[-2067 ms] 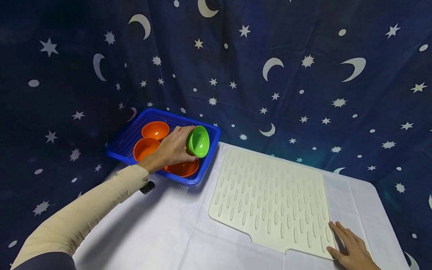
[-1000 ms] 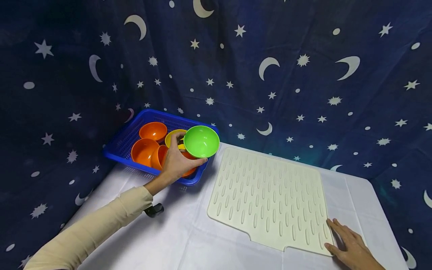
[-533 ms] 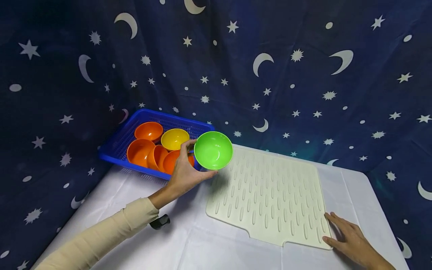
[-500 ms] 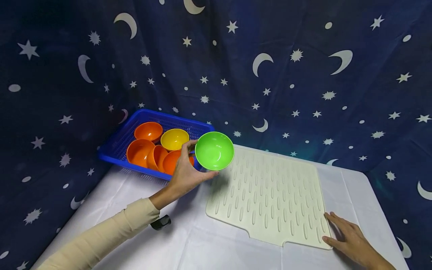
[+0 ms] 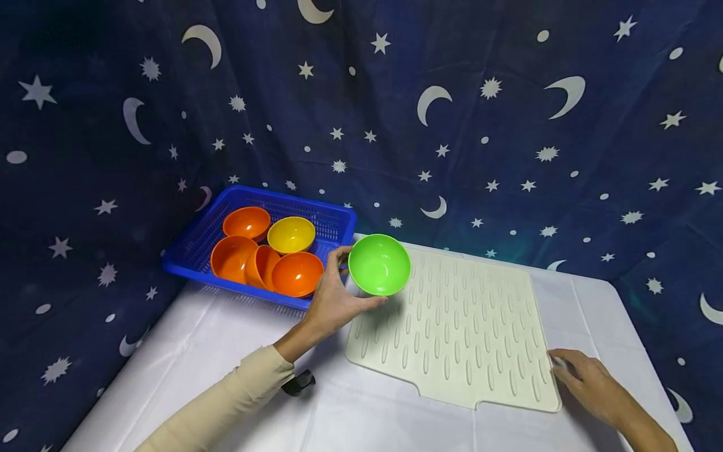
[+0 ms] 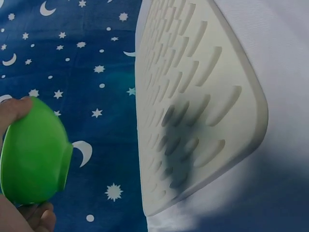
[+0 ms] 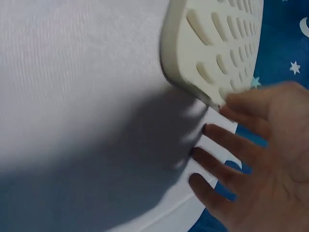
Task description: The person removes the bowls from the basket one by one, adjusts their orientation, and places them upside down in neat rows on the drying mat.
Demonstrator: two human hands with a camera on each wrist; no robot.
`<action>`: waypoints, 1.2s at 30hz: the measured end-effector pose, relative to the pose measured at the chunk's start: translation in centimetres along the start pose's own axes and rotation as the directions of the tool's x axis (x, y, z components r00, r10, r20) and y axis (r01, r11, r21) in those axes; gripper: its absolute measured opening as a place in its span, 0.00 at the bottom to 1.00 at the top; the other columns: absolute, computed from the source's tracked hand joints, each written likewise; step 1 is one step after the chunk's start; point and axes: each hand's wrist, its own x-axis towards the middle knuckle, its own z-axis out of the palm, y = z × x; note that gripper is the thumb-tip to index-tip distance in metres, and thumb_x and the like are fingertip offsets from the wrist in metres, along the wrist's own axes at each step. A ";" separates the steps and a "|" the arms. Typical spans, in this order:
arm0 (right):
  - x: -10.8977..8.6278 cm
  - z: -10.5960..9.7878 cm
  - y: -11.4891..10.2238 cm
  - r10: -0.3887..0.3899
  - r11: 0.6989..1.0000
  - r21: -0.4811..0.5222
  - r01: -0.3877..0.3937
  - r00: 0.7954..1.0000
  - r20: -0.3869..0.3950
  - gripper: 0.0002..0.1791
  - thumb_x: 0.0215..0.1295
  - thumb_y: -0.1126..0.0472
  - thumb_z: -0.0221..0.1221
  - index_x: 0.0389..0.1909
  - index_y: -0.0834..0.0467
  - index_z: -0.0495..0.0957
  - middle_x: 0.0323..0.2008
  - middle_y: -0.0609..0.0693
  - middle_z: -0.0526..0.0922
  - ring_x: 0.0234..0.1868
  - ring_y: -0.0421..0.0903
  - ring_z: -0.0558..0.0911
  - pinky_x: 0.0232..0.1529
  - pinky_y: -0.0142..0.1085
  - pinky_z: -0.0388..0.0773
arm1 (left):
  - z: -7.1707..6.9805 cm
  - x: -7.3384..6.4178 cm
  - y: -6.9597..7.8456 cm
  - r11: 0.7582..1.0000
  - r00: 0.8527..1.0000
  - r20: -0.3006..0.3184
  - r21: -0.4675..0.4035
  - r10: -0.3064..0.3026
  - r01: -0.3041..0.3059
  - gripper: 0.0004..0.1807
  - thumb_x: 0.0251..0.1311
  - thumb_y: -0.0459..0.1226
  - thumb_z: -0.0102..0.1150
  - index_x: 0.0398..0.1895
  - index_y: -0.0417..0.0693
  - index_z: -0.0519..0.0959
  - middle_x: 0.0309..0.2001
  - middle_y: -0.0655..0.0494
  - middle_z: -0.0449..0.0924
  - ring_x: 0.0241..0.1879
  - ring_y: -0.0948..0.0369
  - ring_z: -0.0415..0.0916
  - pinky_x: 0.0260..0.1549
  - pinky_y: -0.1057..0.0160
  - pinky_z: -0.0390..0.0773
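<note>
Starry curtain (image 5: 395, 81) behind, left hand (image 5: 334, 302) pinching the green bowl (image 5: 380, 265) above the pale mat (image 5: 474, 339), around ten o'clock; right hand (image 5: 590, 383) at four o'clock, fingers loosely extended against the edge. Slack pinch, dropped bowl; careless nudge, skewed mat!

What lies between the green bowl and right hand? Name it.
The pale mat lies between the green bowl and the right hand in the head view.

The green bowl (image 5: 380, 265) looks glossy plastic, the ridged mat (image 5: 452, 326) dull, the backdrop (image 5: 384, 88) cloth.
</note>
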 end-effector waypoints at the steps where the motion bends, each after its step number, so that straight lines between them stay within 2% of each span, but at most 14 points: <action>1: 0.2 0.0 -0.4 0.027 1.000 -0.007 -0.027 0.999 -0.022 0.21 0.65 0.56 0.51 0.50 0.70 0.69 0.49 0.71 0.69 0.50 0.70 0.67 0.44 0.61 0.63 | 0.2 0.0 0.0 1.000 1.000 0.004 0.009 -0.008 0.008 0.57 0.24 0.56 0.75 0.61 0.53 0.54 0.53 0.59 0.63 0.49 0.62 0.64 0.47 0.53 0.68; 4: 0.8 -0.2 -2.3 0.100 0.994 -0.030 -0.104 0.990 -0.101 0.23 0.68 0.52 0.45 0.51 0.67 0.69 0.49 0.68 0.69 0.50 0.68 0.67 0.42 0.61 0.62 | 0.7 0.1 0.0 0.999 0.999 0.021 0.041 -0.027 0.026 0.57 0.23 0.56 0.75 0.61 0.54 0.55 0.53 0.59 0.64 0.50 0.62 0.63 0.47 0.54 0.67; 6: 1.1 -0.2 -4.0 0.108 0.994 -0.001 -0.110 0.978 -0.176 0.23 0.67 0.49 0.45 0.52 0.63 0.70 0.48 0.65 0.70 0.49 0.66 0.67 0.40 0.61 0.63 | 1.1 0.1 0.0 0.998 0.999 0.036 0.054 -0.035 0.033 0.57 0.23 0.56 0.76 0.61 0.54 0.54 0.53 0.58 0.65 0.50 0.62 0.63 0.46 0.55 0.68; 9: 1.9 0.1 -6.7 0.063 0.995 0.097 -0.039 0.964 -0.260 0.21 0.67 0.49 0.46 0.53 0.58 0.71 0.47 0.60 0.73 0.49 0.61 0.70 0.39 0.57 0.67 | 1.8 0.1 0.1 0.998 0.997 0.064 0.058 -0.035 0.032 0.57 0.24 0.56 0.75 0.61 0.54 0.54 0.53 0.58 0.65 0.50 0.62 0.64 0.45 0.56 0.69; 11: 2.5 0.5 -8.3 0.026 0.983 0.180 0.027 0.959 -0.283 0.20 0.67 0.50 0.47 0.54 0.56 0.71 0.48 0.57 0.74 0.48 0.59 0.72 0.38 0.54 0.69 | 2.3 0.0 0.0 0.998 0.996 0.080 0.052 -0.028 0.024 0.56 0.25 0.57 0.74 0.61 0.53 0.54 0.54 0.58 0.65 0.51 0.61 0.64 0.44 0.56 0.70; 15: 3.5 1.3 -11.4 -0.029 0.939 0.322 0.123 0.959 -0.283 0.19 0.67 0.51 0.47 0.57 0.51 0.68 0.52 0.51 0.73 0.49 0.52 0.72 0.42 0.50 0.69 | 3.5 -0.5 -0.3 0.999 0.993 0.112 0.029 -0.021 0.018 0.56 0.27 0.57 0.74 0.62 0.52 0.53 0.55 0.58 0.65 0.52 0.61 0.64 0.44 0.58 0.69; 17: 3.8 1.6 -12.7 -0.049 0.912 0.381 0.152 0.962 -0.268 0.20 0.68 0.52 0.47 0.59 0.48 0.66 0.54 0.48 0.71 0.50 0.50 0.72 0.45 0.44 0.69 | 4.1 -0.9 -0.4 1.000 0.991 0.133 0.000 -0.028 0.028 0.56 0.26 0.55 0.75 0.62 0.52 0.53 0.54 0.58 0.65 0.50 0.62 0.64 0.43 0.58 0.69; 20: 4.3 2.2 -14.1 -0.083 0.849 0.492 0.192 0.969 -0.235 0.21 0.69 0.54 0.46 0.62 0.47 0.62 0.57 0.48 0.69 0.53 0.48 0.71 0.48 0.34 0.68 | 4.9 -1.6 -0.5 0.998 0.984 0.178 -0.040 -0.032 0.040 0.56 0.26 0.52 0.76 0.62 0.53 0.53 0.54 0.59 0.66 0.49 0.62 0.65 0.44 0.58 0.69; 22: 4.5 2.7 -14.8 -0.114 0.780 0.590 0.209 0.974 -0.194 0.23 0.69 0.56 0.46 0.64 0.49 0.60 0.59 0.50 0.67 0.55 0.50 0.70 0.49 0.30 0.68 | 5.5 -2.0 -0.5 0.997 0.976 0.214 -0.067 -0.026 0.042 0.56 0.26 0.51 0.76 0.62 0.54 0.54 0.54 0.60 0.65 0.49 0.62 0.65 0.44 0.58 0.70; 25: 4.8 3.5 -15.5 -0.149 0.654 0.734 0.182 0.983 -0.111 0.25 0.70 0.59 0.45 0.66 0.53 0.55 0.61 0.56 0.63 0.57 0.53 0.68 0.52 0.36 0.68 | 6.2 -2.4 -0.5 0.995 0.963 0.268 -0.096 0.004 0.023 0.55 0.26 0.51 0.76 0.61 0.54 0.53 0.54 0.61 0.65 0.52 0.63 0.64 0.46 0.58 0.70; 27: 4.9 3.9 -15.9 -0.158 0.594 0.791 0.146 0.985 -0.064 0.26 0.70 0.58 0.43 0.67 0.56 0.52 0.61 0.60 0.62 0.57 0.53 0.69 0.51 0.41 0.68 | 6.5 -2.6 -0.5 0.994 0.955 0.296 -0.110 0.026 0.007 0.55 0.27 0.50 0.77 0.61 0.54 0.53 0.55 0.62 0.64 0.53 0.64 0.63 0.47 0.58 0.70; 29: 5.0 4.2 -16.1 -0.150 0.557 0.822 0.117 0.988 -0.039 0.26 0.71 0.57 0.42 0.68 0.57 0.50 0.59 0.62 0.63 0.55 0.53 0.71 0.51 0.44 0.68 | 6.7 -2.8 -0.5 0.993 0.950 0.311 -0.115 0.038 -0.002 0.55 0.27 0.49 0.77 0.61 0.53 0.53 0.55 0.62 0.64 0.54 0.65 0.63 0.48 0.59 0.69; 32: 5.2 4.6 -16.0 -0.145 0.535 0.839 0.098 0.989 -0.023 0.27 0.72 0.54 0.40 0.68 0.58 0.49 0.57 0.63 0.66 0.50 0.53 0.75 0.50 0.43 0.69 | 6.8 -2.9 -0.5 0.995 0.946 0.323 -0.098 0.032 0.000 0.55 0.26 0.48 0.77 0.61 0.53 0.53 0.55 0.63 0.65 0.54 0.66 0.63 0.48 0.61 0.69; 36: 5.8 5.9 -14.6 -0.168 0.465 0.882 0.077 0.986 0.003 0.27 0.71 0.52 0.40 0.68 0.56 0.49 0.56 0.61 0.68 0.49 0.54 0.76 0.47 0.41 0.72 | 6.9 -3.2 -0.7 0.997 0.939 0.344 -0.081 0.013 0.016 0.55 0.27 0.49 0.77 0.62 0.54 0.53 0.55 0.62 0.65 0.54 0.65 0.63 0.48 0.61 0.69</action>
